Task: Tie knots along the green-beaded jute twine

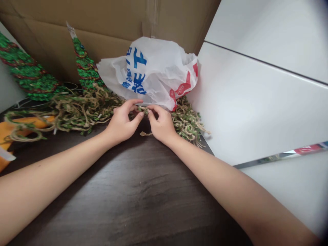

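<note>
1. A short leafy twine strand is located near the centre of the frame, between the two hands.
2. By the left hand, the strand is held at its left end; the thumb is set against it and the index finger is extended just above. The contact of the other fingers is partly hidden.
3. By the right hand, the strand is pinched at its right end between thumb and index finger. The two hands are placed close together, with the fingertips nearly meeting.
4. A loose twine end is seen below the fingers, over the dark wood-grain table.
5. A tangled heap of leafy twine is spread across the left of the frame; a second bundle is noted just right of the right hand.
6. A crumpled white plastic bag, printed in blue and red, is positioned at upper centre, above the hands.
7. Two green tinsel trees are stood at upper left, before a cardboard panel.
8. An orange item is partly covered by twine at the left edge.
</note>
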The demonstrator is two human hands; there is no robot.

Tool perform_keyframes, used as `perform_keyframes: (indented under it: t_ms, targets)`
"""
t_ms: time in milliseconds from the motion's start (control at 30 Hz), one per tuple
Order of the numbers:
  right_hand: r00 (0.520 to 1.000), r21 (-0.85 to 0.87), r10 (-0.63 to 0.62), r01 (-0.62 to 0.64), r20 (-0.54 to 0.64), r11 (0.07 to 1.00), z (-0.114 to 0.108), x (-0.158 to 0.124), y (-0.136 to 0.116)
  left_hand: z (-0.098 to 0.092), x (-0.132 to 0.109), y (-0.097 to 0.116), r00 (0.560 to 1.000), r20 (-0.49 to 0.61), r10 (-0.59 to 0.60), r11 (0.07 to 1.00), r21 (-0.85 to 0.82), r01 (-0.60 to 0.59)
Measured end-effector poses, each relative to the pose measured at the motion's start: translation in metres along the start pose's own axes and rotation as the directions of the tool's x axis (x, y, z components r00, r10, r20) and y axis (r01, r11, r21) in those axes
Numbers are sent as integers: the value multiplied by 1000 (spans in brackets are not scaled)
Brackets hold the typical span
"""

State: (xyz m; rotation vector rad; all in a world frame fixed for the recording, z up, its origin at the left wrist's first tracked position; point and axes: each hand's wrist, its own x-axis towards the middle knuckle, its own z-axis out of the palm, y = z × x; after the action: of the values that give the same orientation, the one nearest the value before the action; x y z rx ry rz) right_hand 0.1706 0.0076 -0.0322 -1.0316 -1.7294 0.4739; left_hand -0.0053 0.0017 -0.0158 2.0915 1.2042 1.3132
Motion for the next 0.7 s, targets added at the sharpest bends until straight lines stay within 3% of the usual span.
perform_keyframes:
  t_ms: [167, 400, 533, 700]
  targets:
    - [997, 80, -50, 45, 65, 996, 0, 0, 0, 1, 1, 0, 999, 26, 29, 999, 13, -29]
    - [999, -69, -1, 3, 34, 998, -1, 0, 0, 0, 3, 3, 999, -33, -22, 999, 31, 23]
    - [997, -39, -54, 56, 50, 998, 0, 1, 1, -1, 3, 3, 999, -21, -42, 999, 30, 43]
    - [998, -25, 6, -5, 66, 1000, 0, 0, -2, -1, 3, 1, 1000, 12, -26, 997, 77, 25]
